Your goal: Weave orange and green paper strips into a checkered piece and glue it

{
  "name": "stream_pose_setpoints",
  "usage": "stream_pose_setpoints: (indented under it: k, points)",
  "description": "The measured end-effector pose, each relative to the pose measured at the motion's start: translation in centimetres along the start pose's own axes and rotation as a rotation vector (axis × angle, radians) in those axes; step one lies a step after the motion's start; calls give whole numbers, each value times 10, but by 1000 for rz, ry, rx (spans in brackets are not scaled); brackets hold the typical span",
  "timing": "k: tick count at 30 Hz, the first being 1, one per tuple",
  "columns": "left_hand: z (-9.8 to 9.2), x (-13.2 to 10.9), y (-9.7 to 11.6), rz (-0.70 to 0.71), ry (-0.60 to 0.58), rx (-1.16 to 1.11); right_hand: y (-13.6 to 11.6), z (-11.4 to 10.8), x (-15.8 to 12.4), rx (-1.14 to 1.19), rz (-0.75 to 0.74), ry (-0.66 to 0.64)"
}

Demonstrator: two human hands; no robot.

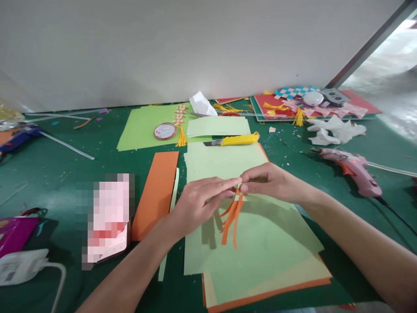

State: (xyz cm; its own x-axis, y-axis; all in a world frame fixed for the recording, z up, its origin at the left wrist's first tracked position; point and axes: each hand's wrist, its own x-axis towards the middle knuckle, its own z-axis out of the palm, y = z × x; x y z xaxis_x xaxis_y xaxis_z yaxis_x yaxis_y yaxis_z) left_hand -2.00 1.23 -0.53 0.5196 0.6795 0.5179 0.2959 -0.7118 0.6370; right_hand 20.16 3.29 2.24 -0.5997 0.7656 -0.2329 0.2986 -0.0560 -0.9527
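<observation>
Between my two hands hang woven paper strips (pixel 232 216), orange with pale green bands near the top; their orange ends dangle loose. My left hand (pixel 206 198) pinches the top of the weave from the left, forefinger stretched along it. From the right, my right hand (pixel 265 182) pinches the same spot between thumb and fingers. Both hands are above a stack of light green paper (pixel 260 256) with orange sheets under it. A yellow utility knife (pixel 239 139) lies across the stack's far end, blade bare. The fingers hide the weave's upper part.
A pink glue gun (pixel 355 169) lies at the right, a blue glue gun (pixel 21 137) far left. Orange card (pixel 156 191) and a blurred-out phone (pixel 109 217) lie left. Behind are a round tin (pixel 165 131), a woven bookmark with yellow tassel (pixel 181 119) and crumpled tissue (pixel 335 129).
</observation>
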Motion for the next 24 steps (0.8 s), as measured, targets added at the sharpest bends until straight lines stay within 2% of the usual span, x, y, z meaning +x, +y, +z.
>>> stream_pose_setpoints:
  k: [18, 21, 24]
  points:
    - [1, -1, 0, -20, -3, -17, 1, 0, 1, -25, 3, -8]
    - [-1, -1, 3, -107, -27, -38, -1, 1, 0, -34, -9, 21]
    - [-1, 0, 6, -231, -26, -10, -1, 4, 0, -83, -54, 126]
